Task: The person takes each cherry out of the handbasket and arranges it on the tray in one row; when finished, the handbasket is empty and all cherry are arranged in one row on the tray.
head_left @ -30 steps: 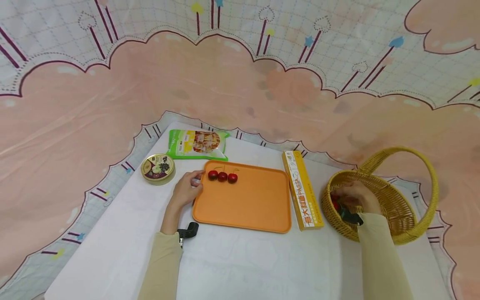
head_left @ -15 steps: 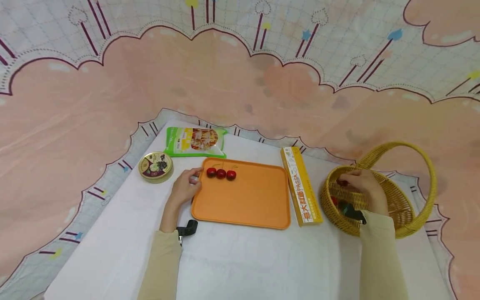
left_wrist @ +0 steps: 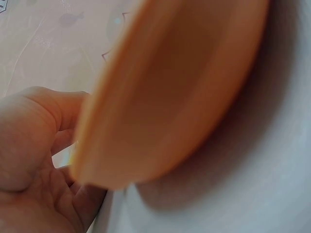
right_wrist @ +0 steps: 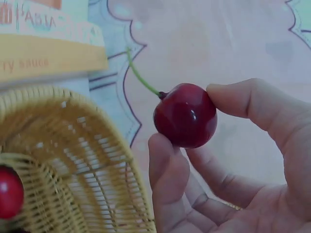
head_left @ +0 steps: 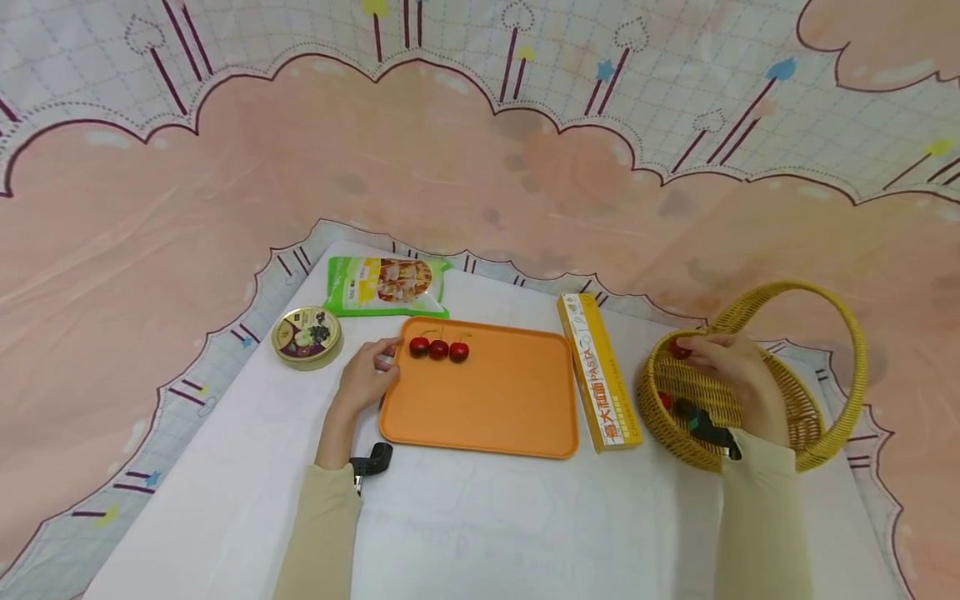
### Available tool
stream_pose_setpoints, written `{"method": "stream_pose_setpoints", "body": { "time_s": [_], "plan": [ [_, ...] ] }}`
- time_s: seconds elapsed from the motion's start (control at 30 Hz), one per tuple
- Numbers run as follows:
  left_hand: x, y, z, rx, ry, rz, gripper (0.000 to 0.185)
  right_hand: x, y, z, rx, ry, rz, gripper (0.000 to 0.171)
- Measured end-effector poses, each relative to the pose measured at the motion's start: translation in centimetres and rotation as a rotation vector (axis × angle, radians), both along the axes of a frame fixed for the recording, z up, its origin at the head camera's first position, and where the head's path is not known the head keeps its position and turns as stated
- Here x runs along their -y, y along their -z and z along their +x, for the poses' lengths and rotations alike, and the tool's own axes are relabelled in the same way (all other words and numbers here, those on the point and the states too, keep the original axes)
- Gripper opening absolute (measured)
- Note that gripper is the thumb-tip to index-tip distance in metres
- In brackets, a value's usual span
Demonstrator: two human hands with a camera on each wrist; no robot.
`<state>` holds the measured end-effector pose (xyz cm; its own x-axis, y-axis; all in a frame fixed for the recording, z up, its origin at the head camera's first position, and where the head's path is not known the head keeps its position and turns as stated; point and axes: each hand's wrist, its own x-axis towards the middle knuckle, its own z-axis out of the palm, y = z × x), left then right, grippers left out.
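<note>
The right hand (head_left: 731, 371) had a cherry (right_wrist: 185, 115) pinched between thumb and fingertips, stem sticking up, and it was sitting just above the left rim of the basket (head_left: 825, 433). So the cherry was clear of the wicker but not over the tray (head_left: 487, 408) at all, with the pasta box (head_left: 597, 375) lying between the two. At least one more cherry (right_wrist: 8, 191) was down inside the basket.

The left hand (head_left: 365, 379) was at the tray's far-left corner, thumb curled over the rim and fingers under it, gripping the edge; the wrist view showed the tray rim right up against the palm. Three cherries (head_left: 438, 349) sat in a neat row along the far edge of the tray, just right of that hand.

My read: this looked like the carry part of moving cherries one by one from basket to tray, with the pick done and the drop not yet made. The next move would probably call for swinging the right hand leftward over the box and setting the cherry down beside the rightmost one in the row, gently, since round fruit on a flat tray could roll.

A tin (head_left: 305, 335) and a green snack bag (head_left: 386, 285) sat on the table (head_left: 525, 533) beyond the tray's far-left corner.
</note>
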<state>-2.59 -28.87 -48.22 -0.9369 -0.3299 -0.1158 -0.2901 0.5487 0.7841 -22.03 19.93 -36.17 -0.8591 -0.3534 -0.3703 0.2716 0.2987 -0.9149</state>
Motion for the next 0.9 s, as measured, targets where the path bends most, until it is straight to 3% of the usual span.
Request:
{"method": "stream_pose_setpoints", "body": {
  "time_s": [0.13, 0.2, 0.33, 0.47, 0.67, 0.77, 0.9],
  "plan": [
    [-0.1, 0.0, -0.2, -0.002, 0.001, 0.002, 0.051, 0.9, 0.3, 0.4, -0.027, -0.009, -0.137, 0.014],
    [-0.1, 0.0, -0.2, -0.003, 0.001, 0.004, 0.051, 1.9, 0.4, 0.5, -0.064, -0.026, -0.137, 0.012],
    [-0.1, -0.1, -0.2, -0.001, -0.001, -0.003, 0.051, 4.5, 1.2, 0.7, -0.137, -0.093, -0.111, 0.032],
    [0.0, 0.1, -0.1, 0.004, -0.003, -0.001, 0.051, 7.4, 2.3, 0.8, -0.131, -0.140, -0.085, 0.042],
    [0.0, 0.2, -0.1, -0.012, -0.005, -0.006, 0.050, 12.2, 4.7, 1.6, -0.097, -0.174, -0.144, 0.044],
    [0.1, 0.3, 0.0, -0.007, -0.006, -0.002, 0.050, 14.8, 5.8, 2.2, -0.084, -0.192, -0.113, 0.042],
    [0.1, 0.3, 0.1, -0.006, -0.005, 0.006, 0.050, 18.1, 7.3, 3.0, -0.107, -0.173, 0.006, 0.036]
  ]
}}
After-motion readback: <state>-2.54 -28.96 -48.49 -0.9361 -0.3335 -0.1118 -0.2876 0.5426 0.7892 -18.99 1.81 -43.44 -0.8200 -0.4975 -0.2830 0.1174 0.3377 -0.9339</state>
